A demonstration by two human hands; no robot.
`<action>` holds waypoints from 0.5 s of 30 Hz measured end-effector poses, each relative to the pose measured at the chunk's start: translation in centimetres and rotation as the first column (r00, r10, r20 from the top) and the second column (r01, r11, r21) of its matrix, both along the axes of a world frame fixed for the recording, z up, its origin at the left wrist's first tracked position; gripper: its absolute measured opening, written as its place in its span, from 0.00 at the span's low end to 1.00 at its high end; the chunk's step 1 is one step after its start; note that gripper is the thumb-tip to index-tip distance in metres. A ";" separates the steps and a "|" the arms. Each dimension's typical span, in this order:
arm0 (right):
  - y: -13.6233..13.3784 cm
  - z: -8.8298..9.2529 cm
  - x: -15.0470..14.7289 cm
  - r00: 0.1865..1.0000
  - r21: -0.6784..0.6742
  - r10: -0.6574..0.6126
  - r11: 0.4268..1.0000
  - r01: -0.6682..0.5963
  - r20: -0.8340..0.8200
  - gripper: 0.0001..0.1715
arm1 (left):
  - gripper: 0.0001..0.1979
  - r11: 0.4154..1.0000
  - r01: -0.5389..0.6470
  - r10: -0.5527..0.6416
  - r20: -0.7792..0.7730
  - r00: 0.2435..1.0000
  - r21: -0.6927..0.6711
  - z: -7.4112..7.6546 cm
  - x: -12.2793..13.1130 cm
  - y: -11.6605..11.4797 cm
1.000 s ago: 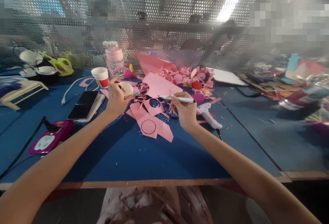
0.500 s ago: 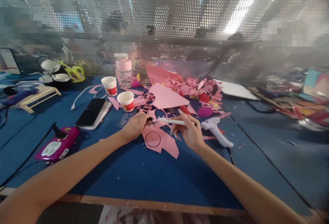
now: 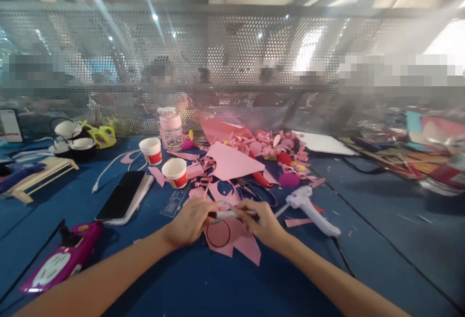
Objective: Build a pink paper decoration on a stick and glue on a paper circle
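Observation:
In front of me my two hands meet over a pink paper sheet (image 3: 241,239) with a black circle drawn on it. My left hand (image 3: 191,221) is closed on a black marker cap (image 3: 213,214). From the other side, my right hand (image 3: 262,222) is closed on a white marker (image 3: 228,214), whose end meets the cap. Fingers hide part of the marker. Beyond my right hand lie dark-handled scissors (image 3: 267,195). To the left of my left hand is a clear plastic stencil (image 3: 171,204).
Pink scraps (image 3: 269,140) are heaped behind. Right of my hand lies a white glue gun (image 3: 314,213). Paper cups (image 3: 175,172), a bottle (image 3: 170,130), a phone (image 3: 121,196) and a purple power strip (image 3: 61,259) stand or lie left. A perforated metal screen (image 3: 232,55) closes the back.
My hands have come together, bringing the marker and its cap into contact. The view has tilted up, so the table appears lower.

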State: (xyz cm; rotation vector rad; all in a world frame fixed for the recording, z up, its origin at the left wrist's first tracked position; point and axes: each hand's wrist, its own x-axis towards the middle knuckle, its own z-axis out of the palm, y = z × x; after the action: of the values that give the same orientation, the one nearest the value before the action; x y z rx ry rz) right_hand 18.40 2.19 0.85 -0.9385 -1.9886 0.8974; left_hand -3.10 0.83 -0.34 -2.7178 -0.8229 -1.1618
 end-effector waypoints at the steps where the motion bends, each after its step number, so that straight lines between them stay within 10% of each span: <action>1: -0.2 -0.1 0.0 0.997 0.090 0.017 0.996 -0.024 0.077 0.15 | 0.17 0.998 -0.004 0.005 0.021 1.000 -0.066 -0.1 0.0 -0.3; 10: -2.0 -1.1 -0.7 0.971 0.443 -0.052 0.894 -0.058 0.234 0.15 | 0.22 0.979 0.005 0.005 0.050 0.999 -0.204 -1.6 0.1 -1.3; 15: 0.1 -1.3 -0.3 0.937 0.605 -0.246 0.795 0.050 0.247 0.13 | 0.25 0.905 -0.213 0.297 0.189 0.936 -0.368 -1.7 1.0 0.1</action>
State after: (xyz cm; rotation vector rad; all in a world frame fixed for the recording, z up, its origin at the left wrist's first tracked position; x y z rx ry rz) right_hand 18.13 2.30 -0.42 -0.8817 -2.2198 -0.0035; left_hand -2.07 0.94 -2.05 -2.6294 -1.5002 -1.4187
